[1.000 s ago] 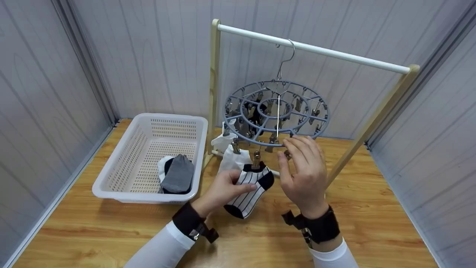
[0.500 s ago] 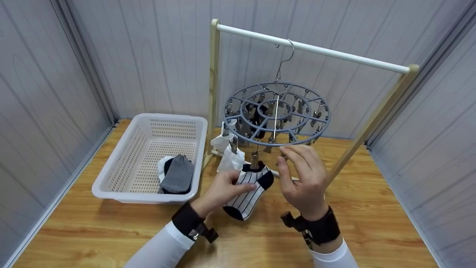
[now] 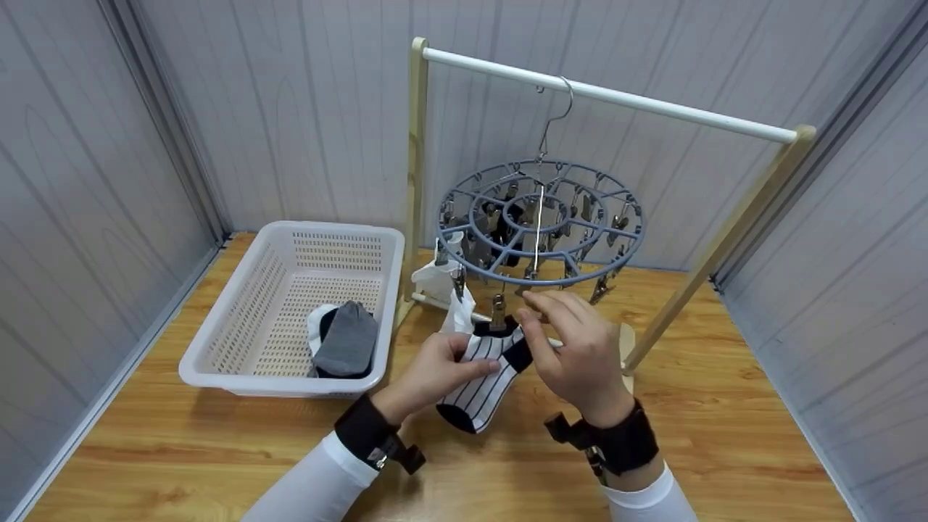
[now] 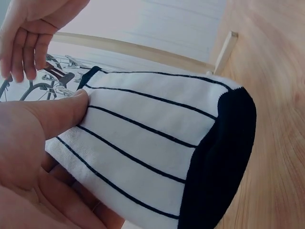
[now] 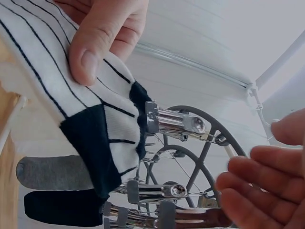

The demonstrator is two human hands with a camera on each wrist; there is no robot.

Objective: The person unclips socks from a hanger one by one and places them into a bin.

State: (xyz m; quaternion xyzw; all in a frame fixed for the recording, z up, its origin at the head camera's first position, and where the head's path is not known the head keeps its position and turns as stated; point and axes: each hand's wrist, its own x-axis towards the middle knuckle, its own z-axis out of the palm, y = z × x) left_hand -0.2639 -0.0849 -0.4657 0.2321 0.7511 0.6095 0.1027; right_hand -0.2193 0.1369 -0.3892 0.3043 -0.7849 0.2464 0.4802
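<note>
My left hand pinches a white sock with black stripes between thumb and fingers. A metal clip grips the sock's black cuff and hangs from the round grey hanger. In the left wrist view the striped sock is spread flat, its black toe to the right. Just right of the cuff is my right hand, its fingers slightly bent. The right wrist view has these fingers apart from the clip, holding nothing visible.
A white rod on a wooden stand bears the hanger. A white sock, a grey sock and a black sock hang from other clips. At left, a white basket holds a grey sock and other socks.
My right hand has moved left and slightly down from the hanger's rim, toward the sock's cuff. A clip near it has come free and swings at right. My left hand stays on the striped sock.
</note>
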